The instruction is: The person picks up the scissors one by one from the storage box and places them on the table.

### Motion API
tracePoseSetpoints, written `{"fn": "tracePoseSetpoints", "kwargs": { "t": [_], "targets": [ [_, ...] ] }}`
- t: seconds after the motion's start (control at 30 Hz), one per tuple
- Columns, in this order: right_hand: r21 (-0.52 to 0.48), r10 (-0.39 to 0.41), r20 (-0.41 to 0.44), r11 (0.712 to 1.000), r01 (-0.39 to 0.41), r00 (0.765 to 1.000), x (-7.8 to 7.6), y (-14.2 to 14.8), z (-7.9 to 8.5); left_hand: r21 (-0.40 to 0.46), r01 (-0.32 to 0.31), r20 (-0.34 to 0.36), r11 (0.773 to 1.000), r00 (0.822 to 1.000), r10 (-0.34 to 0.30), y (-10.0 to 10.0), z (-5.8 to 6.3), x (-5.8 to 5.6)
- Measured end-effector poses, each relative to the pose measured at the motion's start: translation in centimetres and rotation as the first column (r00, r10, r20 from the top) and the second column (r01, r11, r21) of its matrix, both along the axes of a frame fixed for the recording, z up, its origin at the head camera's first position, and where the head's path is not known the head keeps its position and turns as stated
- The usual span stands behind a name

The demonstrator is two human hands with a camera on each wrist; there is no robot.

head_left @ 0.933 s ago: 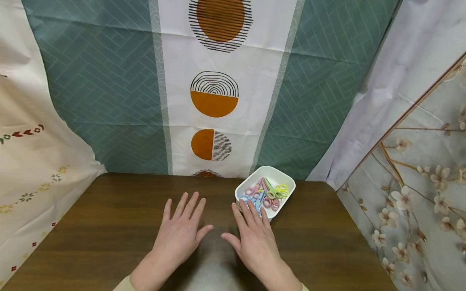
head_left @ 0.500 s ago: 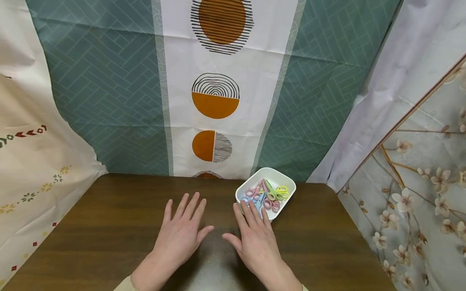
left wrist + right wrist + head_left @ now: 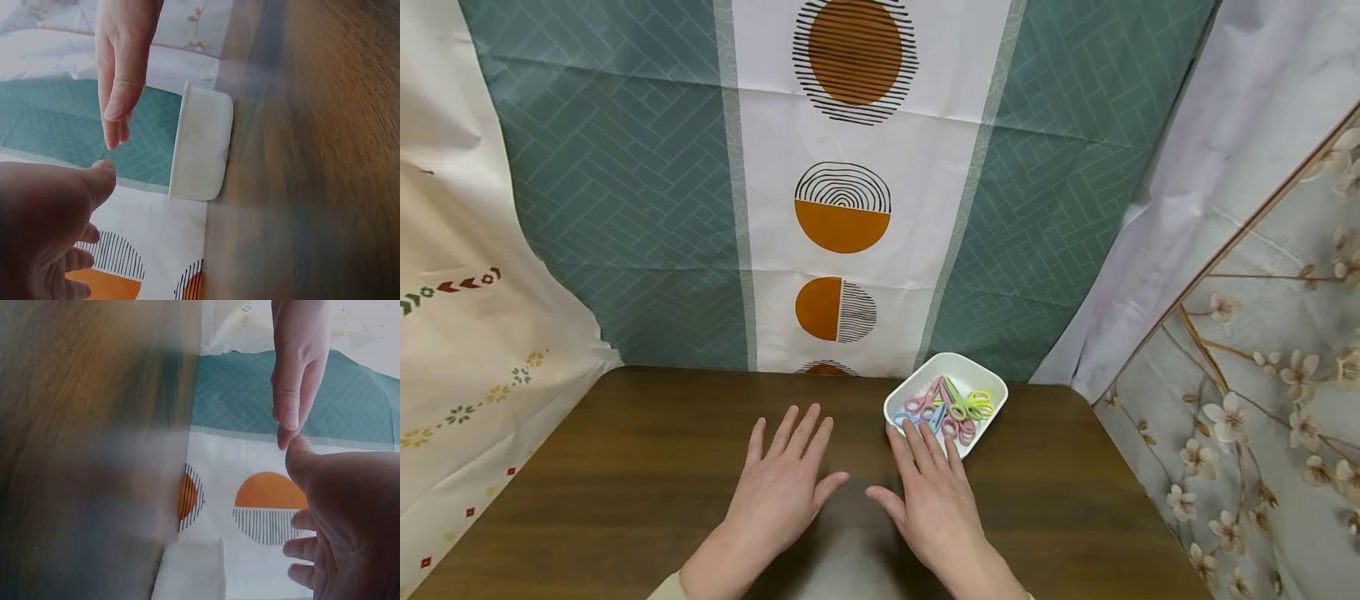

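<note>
Both hands hover over the wooden table, palms down, fingers straight and spread, with nothing held. My left hand (image 3: 782, 492) is left of the middle, its thumb pointing at the other hand. The right hand (image 3: 938, 504) is nearest to a white tub (image 3: 912, 386); in the head view its fingertips overlap the tub's near edge, while the wrist views show the hand raised off the table. Inside lie several pairs of small scissors: pink scissors (image 3: 950, 427), green scissors (image 3: 958, 411), yellow scissors (image 3: 981, 398) and blue scissors (image 3: 937, 417), the last partly hidden by fingers.
The dark wooden table (image 3: 587, 492) ends at a patterned green and white curtain (image 3: 842, 250) behind. A cream cloth (image 3: 467, 333) hangs at the left, a flowered cloth (image 3: 1247, 433) at the right. The tub stands near the table's back edge, right of the middle.
The head view has tilted slightly, so the scene sits a little lower. Both hands appear slightly further right and keep their spread pose. The tub and scissors stay in place on the table.
</note>
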State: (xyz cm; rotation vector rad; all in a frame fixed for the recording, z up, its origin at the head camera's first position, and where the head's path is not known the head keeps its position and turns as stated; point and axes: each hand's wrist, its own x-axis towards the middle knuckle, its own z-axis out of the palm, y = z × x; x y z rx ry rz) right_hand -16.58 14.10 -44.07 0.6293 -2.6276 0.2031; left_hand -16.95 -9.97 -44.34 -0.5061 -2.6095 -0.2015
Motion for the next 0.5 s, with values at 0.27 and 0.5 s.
{"fn": "tracePoseSetpoints", "kwargs": {
  "t": [0.27, 0.5],
  "targets": [
    [0.005, -0.017, -0.008, 1.0, 0.017, 1.0, 0.0, 0.8, -0.1, 0.003, 0.032, 0.009, 0.999, 0.999, -0.032, 1.5, -0.1, -0.6],
    [0.009, -0.04, 0.01, 0.999, 0.04, 0.999, 0.0, 1.5, -0.3, 0.021, 0.043, 0.016, 0.999, 0.999, -0.044, 2.6, -0.4, -1.5]
  ]
}}
